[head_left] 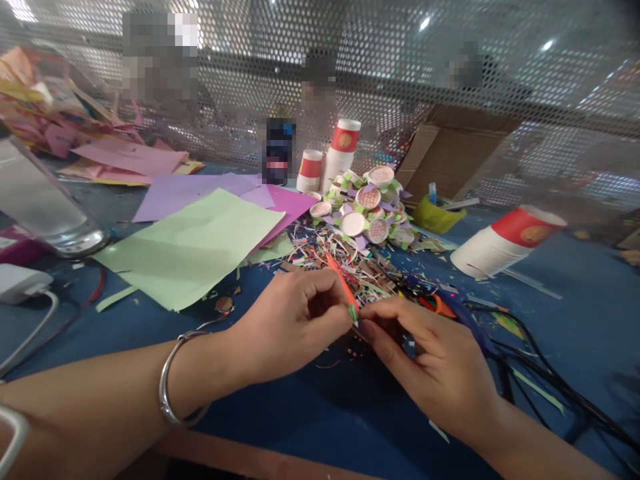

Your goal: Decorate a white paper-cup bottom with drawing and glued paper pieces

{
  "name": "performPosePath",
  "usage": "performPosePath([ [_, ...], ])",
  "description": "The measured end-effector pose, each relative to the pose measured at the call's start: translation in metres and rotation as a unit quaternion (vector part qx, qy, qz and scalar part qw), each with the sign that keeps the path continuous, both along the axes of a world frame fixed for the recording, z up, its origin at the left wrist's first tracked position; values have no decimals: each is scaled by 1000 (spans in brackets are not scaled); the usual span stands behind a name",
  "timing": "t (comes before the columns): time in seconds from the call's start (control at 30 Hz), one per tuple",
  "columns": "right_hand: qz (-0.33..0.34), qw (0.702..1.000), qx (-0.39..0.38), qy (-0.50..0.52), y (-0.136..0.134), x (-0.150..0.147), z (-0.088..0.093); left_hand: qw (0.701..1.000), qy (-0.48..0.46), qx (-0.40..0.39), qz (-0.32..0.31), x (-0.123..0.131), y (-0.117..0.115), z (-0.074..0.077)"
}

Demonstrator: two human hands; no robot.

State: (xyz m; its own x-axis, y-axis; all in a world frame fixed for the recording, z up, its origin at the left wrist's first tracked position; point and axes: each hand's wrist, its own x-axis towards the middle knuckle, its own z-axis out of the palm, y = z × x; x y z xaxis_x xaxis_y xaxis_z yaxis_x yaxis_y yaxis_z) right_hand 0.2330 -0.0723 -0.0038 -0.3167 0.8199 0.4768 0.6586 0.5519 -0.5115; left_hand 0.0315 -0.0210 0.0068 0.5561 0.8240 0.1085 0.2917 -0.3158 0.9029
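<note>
My left hand (295,323), with a metal bangle at the wrist, is closed in a pinch at the middle. Along its fingertips runs a narrow orange strip (341,280), slanting away from me. A small green paper bit (353,312) sits at the strip's near end, between both hands. My right hand (430,360) is also pinched, its thumb and forefinger almost touching the left fingertips; what lies between them is too small to make out. Just beyond, a heap of paper shreds (373,273) covers the table. Stacked behind it are small round white pieces (353,224) with green and purple paper tabs.
Green paper (200,247) and purple sheets (180,193) lie left. Red-and-white paper cups (341,150) stand behind; another cup stack (505,243) leans right. A glass (50,207) stands far left, orange-handled scissors (444,305) and black cables (545,373) lie right. Perforated metal panel (240,80) closes the back.
</note>
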Motion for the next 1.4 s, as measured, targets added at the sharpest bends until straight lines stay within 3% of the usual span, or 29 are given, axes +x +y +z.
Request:
performPosePath([
  [0.33,-31,999,42,-11,-4,0,-6,999,-23,-28,12,3,1,-4],
  [0.6,-26,998,43,-23,-2,-1,-2,999,0,-41,-34,0,1,-6],
  [0.93,-8,1000,20,-19,-2,-1,1,999,43,0,-34,-2,0,2],
  [1.1,10,999,-20,-23,-1,1,-3,991,102,68,-46,-10,8,7],
  [1.27,53,995,-80,-42,0,1,-6,959,223,170,-41,-28,25,6],
  [1.4,100,987,-99,-73,0,1,-6,942,255,216,-44,-37,34,6],
])
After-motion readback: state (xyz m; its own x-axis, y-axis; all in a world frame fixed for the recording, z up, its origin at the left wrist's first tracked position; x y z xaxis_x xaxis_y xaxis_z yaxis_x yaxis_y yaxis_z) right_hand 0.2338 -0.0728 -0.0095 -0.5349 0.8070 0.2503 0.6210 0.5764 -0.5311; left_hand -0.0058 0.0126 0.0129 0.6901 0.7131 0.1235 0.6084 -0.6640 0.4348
